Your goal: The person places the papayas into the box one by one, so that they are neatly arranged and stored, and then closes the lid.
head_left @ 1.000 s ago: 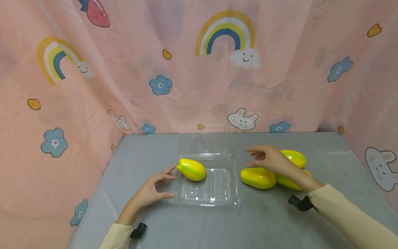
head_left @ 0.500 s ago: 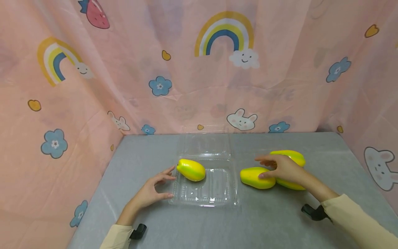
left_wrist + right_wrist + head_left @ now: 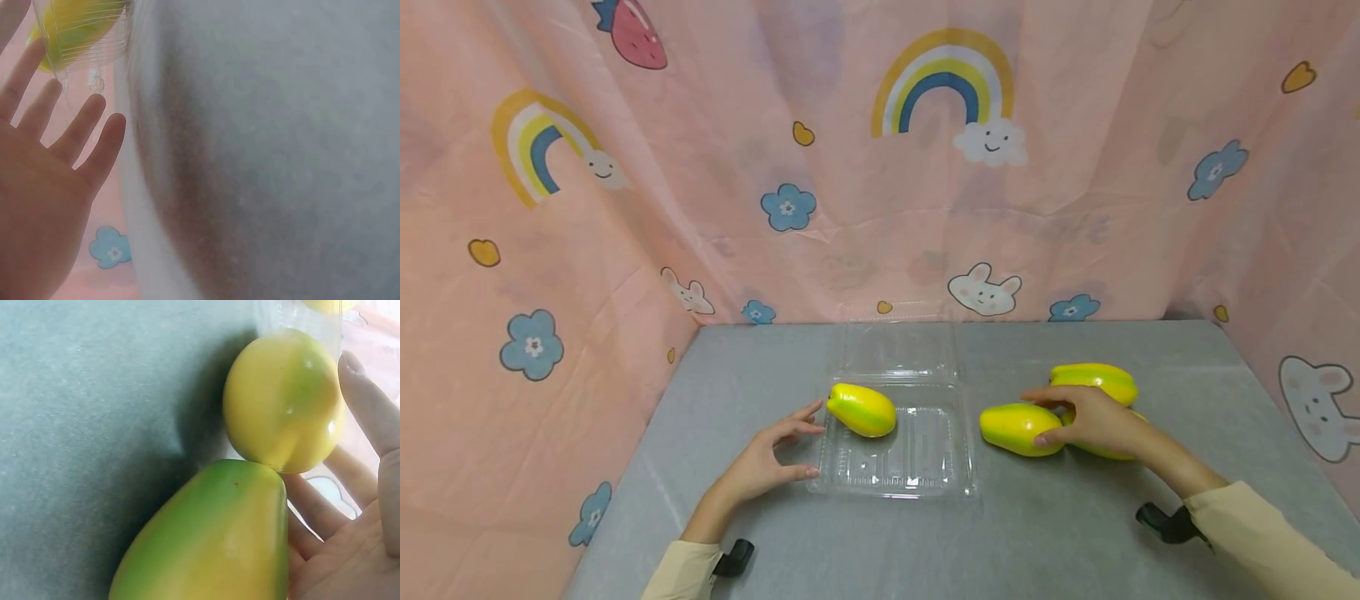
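A clear plastic clamshell box [image 3: 925, 446] lies with its lid [image 3: 898, 346] folded back. One yellow-green papaya [image 3: 863, 410] rests in the box's back left part. My left hand [image 3: 767, 457] is beside the box's left edge, fingers spread; whether the fingertips touch the rim is unclear. To the right of the box, my right hand [image 3: 1093, 423] hovers over the right end of another papaya [image 3: 1017, 429], thumb at its near side and fingers at its far side. In the right wrist view the fingers look spread around this papaya [image 3: 281, 403], without a firm grip showing.
Two more papayas lie close by on the right, the back papaya [image 3: 1097, 382] and a front papaya [image 3: 1108, 450] partly hidden under my right hand. A grey table [image 3: 880, 550] carries everything. A pink patterned cloth [image 3: 850, 242] hangs along the back and sides.
My right hand has shifted right and lowered toward the papaya nearest the box, its thumb coming over that papaya's right end. The left hand, box and papayas stay put.
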### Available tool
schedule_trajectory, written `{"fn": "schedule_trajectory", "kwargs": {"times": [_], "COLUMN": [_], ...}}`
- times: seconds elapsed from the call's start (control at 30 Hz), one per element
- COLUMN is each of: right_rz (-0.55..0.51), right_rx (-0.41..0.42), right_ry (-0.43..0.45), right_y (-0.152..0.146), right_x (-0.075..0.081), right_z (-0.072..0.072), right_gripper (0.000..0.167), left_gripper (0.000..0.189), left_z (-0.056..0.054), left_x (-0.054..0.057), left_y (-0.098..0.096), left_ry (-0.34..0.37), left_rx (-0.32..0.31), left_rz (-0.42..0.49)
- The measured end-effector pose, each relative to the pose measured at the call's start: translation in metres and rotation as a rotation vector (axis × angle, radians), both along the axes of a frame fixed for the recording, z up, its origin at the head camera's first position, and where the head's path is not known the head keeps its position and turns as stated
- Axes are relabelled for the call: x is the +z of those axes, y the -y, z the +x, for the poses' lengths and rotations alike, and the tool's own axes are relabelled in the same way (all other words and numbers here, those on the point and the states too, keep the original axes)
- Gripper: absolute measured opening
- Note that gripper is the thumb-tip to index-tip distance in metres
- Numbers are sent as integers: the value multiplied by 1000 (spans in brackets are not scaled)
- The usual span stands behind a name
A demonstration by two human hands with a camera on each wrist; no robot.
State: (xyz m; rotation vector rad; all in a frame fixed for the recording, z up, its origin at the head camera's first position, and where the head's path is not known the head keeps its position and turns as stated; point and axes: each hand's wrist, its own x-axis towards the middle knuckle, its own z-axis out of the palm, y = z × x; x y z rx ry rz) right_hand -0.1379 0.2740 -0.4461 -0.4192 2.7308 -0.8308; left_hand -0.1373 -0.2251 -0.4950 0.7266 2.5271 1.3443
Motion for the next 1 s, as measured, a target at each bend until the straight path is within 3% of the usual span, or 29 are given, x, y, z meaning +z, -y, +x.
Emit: {"fn": "schedule_trajectory", "kwargs": {"times": [1.0], "right_rz": [29], "right_rx": [21], "right_ry": [-50], "right_y": [1], "right_x": [-7], "right_z": [1], "right_gripper": [71], "left_gripper": [56], "left_z": [0], "left_x": [0], "left_y": [0], "left_ry": [1], "left_rx": [5], "left_rz": [-1]}}
